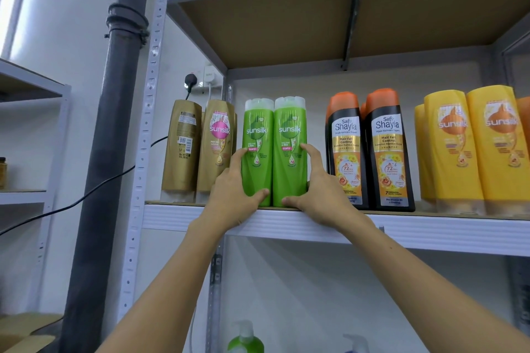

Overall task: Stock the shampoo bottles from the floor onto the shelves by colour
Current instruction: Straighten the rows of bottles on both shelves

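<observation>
— What have you got hold of?

— Two tall green plastic shampoo bottles with pale translucent caps, standing upright and touching side by side at the front edge of the grey metal shelf (344,226). My left hand (229,195) grips the left green bottle (256,152): the thumb curls across its front near the base and a finger runs up its left side. My right hand (321,195) grips the right green bottle (289,152) in mirror fashion, thumb across the lower front, forefinger stretched up along its right edge. Both hands are half open, wrapped around the outer sides of the pair; the rest of my fingers are hidden behind the bottles.

— And around them?

— Just to the left stand gold plastic shampoo bottles (218,146), one next to it turned so its back label faces out. My left hand lies between these and the green pair. To the right, apart from my right hand, are black bottles with orange caps (388,152), and further right, yellow bottles (453,152) in a row.

— Anything beyond the shelf?

— A dark grey drainpipe (114,123) runs up the wall on the left, with a black plug (190,79) in a wall socket behind the gold bottles and its cable trailing down. Below, on the lower level, I see the top of a green pump bottle (245,338).
</observation>
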### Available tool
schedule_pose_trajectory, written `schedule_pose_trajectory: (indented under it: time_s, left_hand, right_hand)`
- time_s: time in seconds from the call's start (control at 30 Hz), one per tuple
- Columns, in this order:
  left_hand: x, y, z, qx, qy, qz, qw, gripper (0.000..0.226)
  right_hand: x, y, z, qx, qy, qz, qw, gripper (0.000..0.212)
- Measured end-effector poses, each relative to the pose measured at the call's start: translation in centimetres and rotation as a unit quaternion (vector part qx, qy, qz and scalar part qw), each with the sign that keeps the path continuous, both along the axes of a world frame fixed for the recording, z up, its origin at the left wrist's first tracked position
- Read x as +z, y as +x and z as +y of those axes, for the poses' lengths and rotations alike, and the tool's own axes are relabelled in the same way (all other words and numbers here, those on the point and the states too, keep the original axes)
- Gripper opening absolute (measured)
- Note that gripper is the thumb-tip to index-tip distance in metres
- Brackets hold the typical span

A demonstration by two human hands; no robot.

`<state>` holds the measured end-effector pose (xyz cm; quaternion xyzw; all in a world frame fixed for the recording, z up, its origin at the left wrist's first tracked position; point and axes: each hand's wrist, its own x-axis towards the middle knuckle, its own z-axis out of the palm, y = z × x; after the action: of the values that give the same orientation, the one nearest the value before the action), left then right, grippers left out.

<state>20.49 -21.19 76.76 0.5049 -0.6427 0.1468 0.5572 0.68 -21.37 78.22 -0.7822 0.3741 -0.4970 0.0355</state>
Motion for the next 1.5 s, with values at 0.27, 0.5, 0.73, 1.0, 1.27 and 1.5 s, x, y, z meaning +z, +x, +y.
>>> schedule_pose_trajectory:
  time_s: [0.27,0.5,0.73,1.0,1.27,1.5]
  left_hand:
    - [0.1,-0.3,1.3,0.027,0.008,-0.036,0.999,0.084]
    - [0.0,1.9,5.1,0.065,-0.151,0.017,0.986,0.031]
    - [0.0,6.9,5.7,0.1,-0.148,0.109,0.978,0.044]
    - [-0.5,9.2,4.5,0.068,-0.054,0.127,0.988,0.067]
    - [-0.4,10.9,3.3,0.055,-0.034,0.117,0.991,0.084]
    - [-0.6,11.0,3.1,0.015,-0.015,0.137,0.99,0.067]
  right_hand:
    - [-0.3,-0.1,0.6,-0.017,-0.015,0.005,1.0,0.101]
    - [-1.6,2.3,2.9,-0.005,-0.25,-0.07,0.966,0.065]
    - [1.1,9.2,4.3,0.137,-0.114,-0.056,0.982,0.075]
    - [-0.7,13.9,2.9,0.112,-0.027,-0.016,0.993,0.085]
    - [-0.3,14.9,1.2,0.074,-0.032,0.018,0.997,0.088]
    - [-0.6,14.9,1.2,0.046,-0.047,0.028,0.997,0.089]
